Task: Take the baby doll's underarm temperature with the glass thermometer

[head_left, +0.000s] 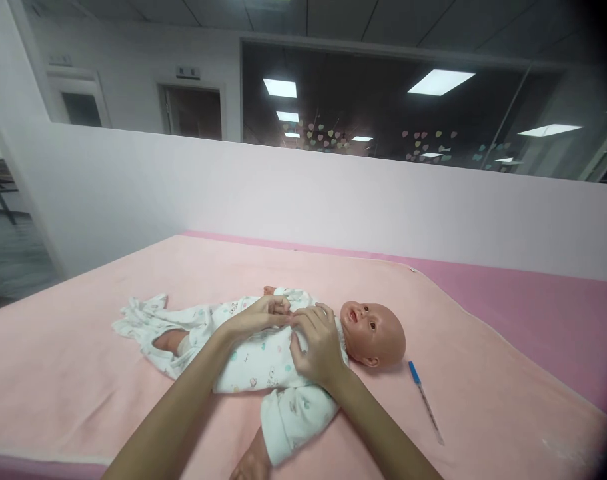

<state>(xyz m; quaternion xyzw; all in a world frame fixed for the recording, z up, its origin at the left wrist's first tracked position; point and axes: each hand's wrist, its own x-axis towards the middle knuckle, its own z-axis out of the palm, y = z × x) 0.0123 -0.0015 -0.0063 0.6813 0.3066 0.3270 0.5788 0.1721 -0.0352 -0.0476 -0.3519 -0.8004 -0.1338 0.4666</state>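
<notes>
A baby doll [376, 337] lies on its back with its head to the right, dressed in a white printed romper [263, 363]. Over the doll's chest my left hand [263, 315] is closed, fingertips pinching the romper's front. My right hand [317, 343] bends over the upper chest beside it, its fingers curled onto the same cloth and meeting the left fingertips. What exactly lies between the fingertips is too small to make out. One bare doll leg [170, 341] shows through an opening in the romper, and the legs' cloth is bunched at the left.
Right of the doll's head lies a slim clear stick with a blue end [426, 403], resembling a thermometer. A pale pink sheet [493, 400] covers the table, with a darker pink surface [543, 320] beyond its edge. A white partition [333, 200] stands behind.
</notes>
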